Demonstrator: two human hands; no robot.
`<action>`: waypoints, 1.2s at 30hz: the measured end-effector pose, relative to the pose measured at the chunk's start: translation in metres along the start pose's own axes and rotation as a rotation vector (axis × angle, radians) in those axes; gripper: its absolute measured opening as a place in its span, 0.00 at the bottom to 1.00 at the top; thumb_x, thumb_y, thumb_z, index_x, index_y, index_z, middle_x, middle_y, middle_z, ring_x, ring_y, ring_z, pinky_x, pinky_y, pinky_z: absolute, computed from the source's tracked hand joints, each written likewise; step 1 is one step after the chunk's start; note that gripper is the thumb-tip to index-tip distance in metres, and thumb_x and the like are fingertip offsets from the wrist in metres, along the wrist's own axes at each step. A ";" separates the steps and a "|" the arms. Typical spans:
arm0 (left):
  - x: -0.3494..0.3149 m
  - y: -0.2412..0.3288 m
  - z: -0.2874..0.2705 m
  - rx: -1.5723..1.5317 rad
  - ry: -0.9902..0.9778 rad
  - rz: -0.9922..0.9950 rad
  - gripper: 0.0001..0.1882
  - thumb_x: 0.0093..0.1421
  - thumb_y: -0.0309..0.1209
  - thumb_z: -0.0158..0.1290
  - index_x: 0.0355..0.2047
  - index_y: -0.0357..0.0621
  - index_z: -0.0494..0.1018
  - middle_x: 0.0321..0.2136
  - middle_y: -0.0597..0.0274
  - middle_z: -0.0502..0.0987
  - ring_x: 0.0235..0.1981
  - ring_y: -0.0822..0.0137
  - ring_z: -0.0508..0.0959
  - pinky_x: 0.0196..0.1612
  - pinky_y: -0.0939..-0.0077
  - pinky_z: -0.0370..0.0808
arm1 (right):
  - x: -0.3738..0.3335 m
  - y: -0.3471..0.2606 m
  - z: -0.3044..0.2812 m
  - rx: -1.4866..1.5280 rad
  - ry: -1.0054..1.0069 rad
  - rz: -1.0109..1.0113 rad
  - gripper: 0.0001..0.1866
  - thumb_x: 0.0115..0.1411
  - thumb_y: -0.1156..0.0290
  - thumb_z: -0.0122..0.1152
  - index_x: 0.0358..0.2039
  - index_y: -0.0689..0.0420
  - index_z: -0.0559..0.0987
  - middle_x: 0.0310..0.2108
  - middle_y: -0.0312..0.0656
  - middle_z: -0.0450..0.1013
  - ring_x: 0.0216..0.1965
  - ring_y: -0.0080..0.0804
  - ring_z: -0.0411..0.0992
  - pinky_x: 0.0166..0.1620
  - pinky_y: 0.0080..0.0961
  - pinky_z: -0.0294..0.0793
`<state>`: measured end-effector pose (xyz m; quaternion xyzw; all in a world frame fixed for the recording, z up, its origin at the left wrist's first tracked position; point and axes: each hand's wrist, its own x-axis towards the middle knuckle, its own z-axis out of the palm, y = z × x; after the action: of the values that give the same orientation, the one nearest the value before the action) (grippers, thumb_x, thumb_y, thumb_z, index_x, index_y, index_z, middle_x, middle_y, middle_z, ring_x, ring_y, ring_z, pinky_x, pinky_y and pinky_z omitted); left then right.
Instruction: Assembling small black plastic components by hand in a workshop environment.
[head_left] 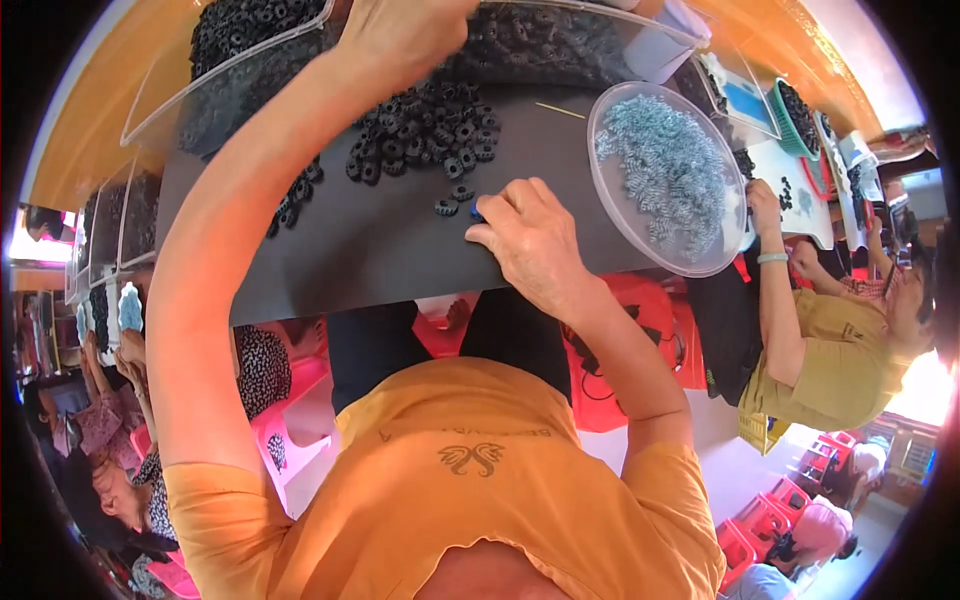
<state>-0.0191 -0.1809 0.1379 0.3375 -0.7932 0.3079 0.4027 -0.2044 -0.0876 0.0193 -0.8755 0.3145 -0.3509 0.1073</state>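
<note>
A: Look first at the small dark part point(478, 212) under your right hand point(530, 240). Your fingers point(500, 205) are curled close together over it and press it on the dark worktop point(380, 250). I cannot tell if they really pinch it, because the knuckles hide the tips.

B: And the loose black rings point(430, 125)?

A: They lie in a heap at about 11 o'clock from that hand, near to it. One single black ring point(446, 207) lies just beside your fingertips, at 9 o'clock, and another a little higher.

B: Where is my left hand point(400, 35)?

A: It is stretched far out, at 12 o'clock, over the clear bin point(250, 80) full of rings. It is blurred and cut by the picture edge, so I cannot say whether it is open or closed.

B: Which step is this, do you think?

A: I judge you are joining one piece at the worktop while the other hand fetches more rings. The round clear tray point(610, 200) with pale blue small parts point(665, 170) stands at 2 o'clock, touching nothing of yours.

B: What does the next move need?

A: Probably a steady right hand, and a careful pick of one ring only.
</note>
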 end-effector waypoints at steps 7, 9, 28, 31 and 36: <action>-0.085 0.060 -0.038 -0.233 -0.111 -0.088 0.16 0.39 0.19 0.54 0.33 0.40 0.74 0.27 0.60 0.74 0.26 0.60 0.72 0.28 0.70 0.71 | -0.009 0.000 -0.002 0.031 -0.033 -0.018 0.14 0.42 0.72 0.69 0.27 0.60 0.73 0.25 0.42 0.67 0.29 0.42 0.66 0.31 0.34 0.67; -0.101 0.079 -0.051 -0.340 -0.189 -0.252 0.17 0.40 0.17 0.59 0.34 0.37 0.74 0.27 0.57 0.75 0.25 0.59 0.74 0.26 0.70 0.72 | -0.010 -0.001 -0.002 0.068 -0.022 0.014 0.15 0.41 0.71 0.70 0.27 0.60 0.73 0.23 0.44 0.66 0.27 0.44 0.65 0.29 0.34 0.67; -0.115 0.151 -0.062 -0.961 -0.206 -1.107 0.13 0.50 0.18 0.58 0.38 0.36 0.76 0.25 0.65 0.72 0.27 0.75 0.71 0.32 0.84 0.69 | -0.030 -0.032 -0.003 0.781 0.196 0.543 0.04 0.55 0.78 0.60 0.30 0.62 0.74 0.23 0.33 0.69 0.26 0.16 0.65 0.31 0.17 0.68; -0.116 0.148 -0.062 -0.846 -0.192 -0.969 0.12 0.47 0.18 0.59 0.35 0.36 0.76 0.24 0.62 0.73 0.25 0.72 0.73 0.29 0.82 0.69 | -0.030 -0.035 -0.004 0.817 0.178 0.535 0.04 0.55 0.80 0.58 0.31 0.63 0.72 0.23 0.34 0.69 0.26 0.16 0.65 0.30 0.18 0.68; -0.112 0.147 -0.064 -0.966 -0.199 -1.094 0.07 0.52 0.20 0.59 0.33 0.35 0.76 0.24 0.67 0.73 0.26 0.79 0.70 0.30 0.85 0.68 | -0.037 -0.035 -0.014 0.809 0.152 0.587 0.06 0.54 0.79 0.60 0.32 0.62 0.73 0.23 0.39 0.69 0.25 0.21 0.67 0.30 0.21 0.69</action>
<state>-0.0563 -0.0139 0.0421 0.4964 -0.5914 -0.3528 0.5285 -0.2179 -0.0364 0.0239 -0.6104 0.3930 -0.4624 0.5090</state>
